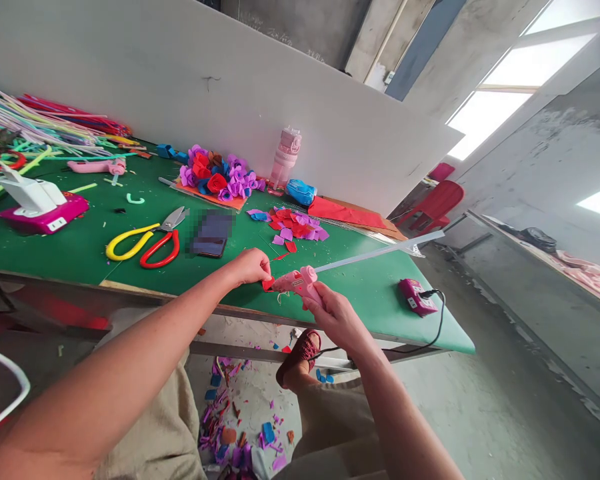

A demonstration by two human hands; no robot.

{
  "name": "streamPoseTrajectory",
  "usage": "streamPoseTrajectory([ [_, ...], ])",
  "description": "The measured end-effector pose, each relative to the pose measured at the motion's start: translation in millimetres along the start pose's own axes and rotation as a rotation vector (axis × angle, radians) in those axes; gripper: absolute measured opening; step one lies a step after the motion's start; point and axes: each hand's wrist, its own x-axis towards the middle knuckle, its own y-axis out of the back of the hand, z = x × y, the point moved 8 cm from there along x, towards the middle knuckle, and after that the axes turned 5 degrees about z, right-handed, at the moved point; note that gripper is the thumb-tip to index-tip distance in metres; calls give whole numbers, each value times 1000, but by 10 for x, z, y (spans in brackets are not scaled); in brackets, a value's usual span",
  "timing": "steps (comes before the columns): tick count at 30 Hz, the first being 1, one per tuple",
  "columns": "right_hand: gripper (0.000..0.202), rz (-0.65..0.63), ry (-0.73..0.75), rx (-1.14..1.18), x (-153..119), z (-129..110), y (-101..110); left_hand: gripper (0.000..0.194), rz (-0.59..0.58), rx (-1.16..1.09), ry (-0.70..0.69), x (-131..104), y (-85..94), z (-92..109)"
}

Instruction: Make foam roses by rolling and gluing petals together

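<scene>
Glue gun (298, 283), pale pink, rests in the person's right hand (336, 316), whose fingers are wrapped around its handle; a long whitish stick (380, 252) juts from its back end. The left hand (253, 267) pinches a small red piece (267, 285) between its fingertips, right at the gun's nozzle; whether the two touch cannot be told. Both hands are over the near edge of a green table (350, 300).

Just beyond them lies a loose heap of red and purple petals (300, 227), with a red sheet (347, 212) behind it to the right. Farther back, purple, red and blue flowers (217, 175) are bunched together, and a pink bottle (284, 160) stands upright beside a blue packet (301, 192). Left of the hands lie a dark phone (211, 233) and scissors (153, 241) with one yellow and one red handle, spread apart. A magenta socket block (418, 297) sits near the table's right end, a black cord (441, 320) plugged into it. Coloured scraps (270, 433) litter the floor below.
</scene>
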Motion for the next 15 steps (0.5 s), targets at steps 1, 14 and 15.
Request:
streamPoseTrajectory([
  [1,18,4,2,-8,2,3,2,3,-1,-1,-2,2,-2,-1],
  [14,18,20,-7,-62,-4,3,73,3,11,20,-2,24,-7,-31],
  [15,18,21,-6,-67,-3,9,78,3,10,22,-3,25,-6,-30],
])
